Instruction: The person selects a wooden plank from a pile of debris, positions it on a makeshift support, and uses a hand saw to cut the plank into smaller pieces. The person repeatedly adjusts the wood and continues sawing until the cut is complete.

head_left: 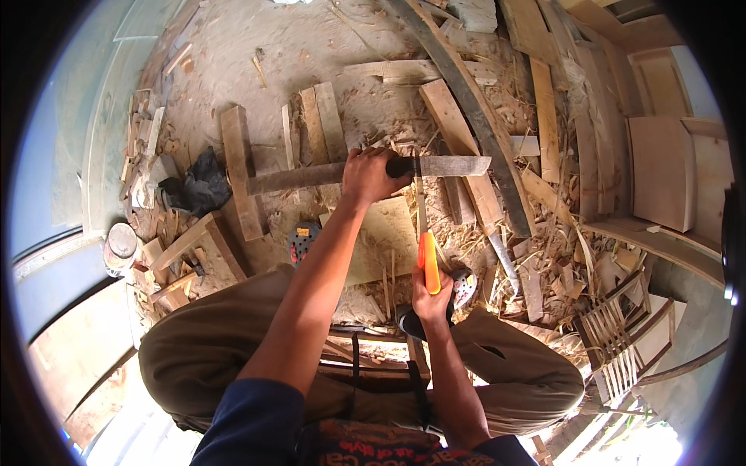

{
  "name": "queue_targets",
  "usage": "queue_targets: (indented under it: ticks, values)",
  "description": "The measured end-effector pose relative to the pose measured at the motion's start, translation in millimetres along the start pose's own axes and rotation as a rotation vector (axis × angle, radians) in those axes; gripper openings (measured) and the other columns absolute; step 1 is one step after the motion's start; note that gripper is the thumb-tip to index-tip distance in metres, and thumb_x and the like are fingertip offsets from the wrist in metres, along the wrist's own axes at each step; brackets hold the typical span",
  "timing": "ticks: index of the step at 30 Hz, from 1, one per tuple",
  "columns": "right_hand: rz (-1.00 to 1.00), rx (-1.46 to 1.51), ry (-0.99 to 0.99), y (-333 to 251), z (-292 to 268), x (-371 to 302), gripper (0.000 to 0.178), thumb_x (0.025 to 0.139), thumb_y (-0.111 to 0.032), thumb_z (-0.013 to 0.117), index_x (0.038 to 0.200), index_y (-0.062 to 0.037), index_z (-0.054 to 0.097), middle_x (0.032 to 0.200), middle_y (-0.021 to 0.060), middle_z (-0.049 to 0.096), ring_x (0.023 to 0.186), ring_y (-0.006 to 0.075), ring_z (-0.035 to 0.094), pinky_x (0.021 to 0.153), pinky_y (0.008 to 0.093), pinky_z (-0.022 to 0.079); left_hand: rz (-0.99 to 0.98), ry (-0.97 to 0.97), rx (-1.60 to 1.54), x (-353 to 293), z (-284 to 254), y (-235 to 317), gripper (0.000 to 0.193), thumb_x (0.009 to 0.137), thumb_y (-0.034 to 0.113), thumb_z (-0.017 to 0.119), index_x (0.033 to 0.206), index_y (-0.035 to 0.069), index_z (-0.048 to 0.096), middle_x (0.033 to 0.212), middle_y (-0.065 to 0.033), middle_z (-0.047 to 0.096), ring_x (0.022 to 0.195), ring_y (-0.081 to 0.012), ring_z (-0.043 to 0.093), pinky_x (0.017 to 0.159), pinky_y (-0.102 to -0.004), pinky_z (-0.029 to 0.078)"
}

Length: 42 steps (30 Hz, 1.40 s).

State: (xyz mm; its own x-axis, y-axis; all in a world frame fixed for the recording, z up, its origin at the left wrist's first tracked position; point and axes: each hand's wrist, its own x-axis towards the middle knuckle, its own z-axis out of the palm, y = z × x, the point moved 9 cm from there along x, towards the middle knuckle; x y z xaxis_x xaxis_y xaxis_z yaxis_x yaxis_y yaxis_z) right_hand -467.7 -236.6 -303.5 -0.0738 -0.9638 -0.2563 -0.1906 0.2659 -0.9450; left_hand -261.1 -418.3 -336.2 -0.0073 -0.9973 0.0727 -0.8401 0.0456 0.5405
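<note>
A long wooden strip (299,178) lies crosswise in front of me, its pale right end (458,166) resting over a wooden block (464,132). My left hand (371,177) is closed on the strip near its middle, beside a dark patch. In my right hand (432,293) is a handsaw (428,256) with an orange and yellow handle. Its narrow blade points away from me and meets the strip just right of my left hand. Whether the blade has cut into the wood is hidden. My shoes, a left clog (303,239) and a right clog (464,286), stand below.
Wood offcuts and shavings litter the ground. A long curved plank (482,116) runs along the right, with another metal blade (503,260) nearer me. At the left lie a black plastic bag (203,183) and a paint can (120,245). A slatted wooden frame (618,342) stands lower right.
</note>
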Motion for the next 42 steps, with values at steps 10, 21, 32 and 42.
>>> queue_targets:
  ticks: [10, 21, 32, 42]
  values:
    - [-0.037, -0.053, -0.054, 15, 16, 21, 0.011, 0.079, 0.001, 0.066, 0.075, -0.0033, 0.056, 0.066, -0.0013, 0.052, 0.058, 0.0054, 0.048, 0.047, 0.023, 0.038, -0.003, -0.012, 0.003, 1, -1, 7, 0.051, 0.072, 0.055, 0.075, 0.1, 0.012, 0.078, 0.1, -0.0087, 0.076, 0.097, -0.0231, 0.071, 0.095, -0.0415, 0.047]
    - [-0.089, -0.075, -0.077, 2, 24, 37, 0.013, 0.089, -0.016, 0.064, 0.084, -0.0052, 0.06, 0.067, -0.0016, 0.053, 0.058, 0.0067, 0.049, 0.047, 0.0248, 0.037, -0.038, -0.029, 0.011, -3, -6, 7, 0.051, 0.071, 0.054, 0.077, 0.099, 0.012, 0.078, 0.098, -0.0086, 0.076, 0.097, -0.0242, 0.071, 0.096, -0.0403, 0.046]
    - [-0.201, -0.05, -0.005, -2, 13, 34, 0.022, 0.087, -0.021, 0.066, 0.075, -0.0039, 0.059, 0.059, -0.0002, 0.052, 0.052, 0.013, 0.05, 0.048, 0.0285, 0.037, -0.004, -0.008, 0.021, 4, -5, 10, 0.052, 0.071, 0.057, 0.076, 0.097, 0.013, 0.077, 0.097, -0.0077, 0.075, 0.096, -0.0247, 0.071, 0.096, -0.0427, 0.045]
    - [0.136, 0.145, -0.008, 62, 7, 17, 0.012, 0.077, -0.016, 0.066, 0.076, -0.0045, 0.063, 0.064, 0.0027, 0.06, 0.056, 0.0131, 0.057, 0.052, 0.0309, 0.045, 0.006, 0.008, 0.012, 0, 0, 10, 0.051, 0.07, 0.056, 0.078, 0.098, 0.013, 0.076, 0.095, -0.0099, 0.075, 0.094, -0.0243, 0.071, 0.096, -0.0426, 0.046]
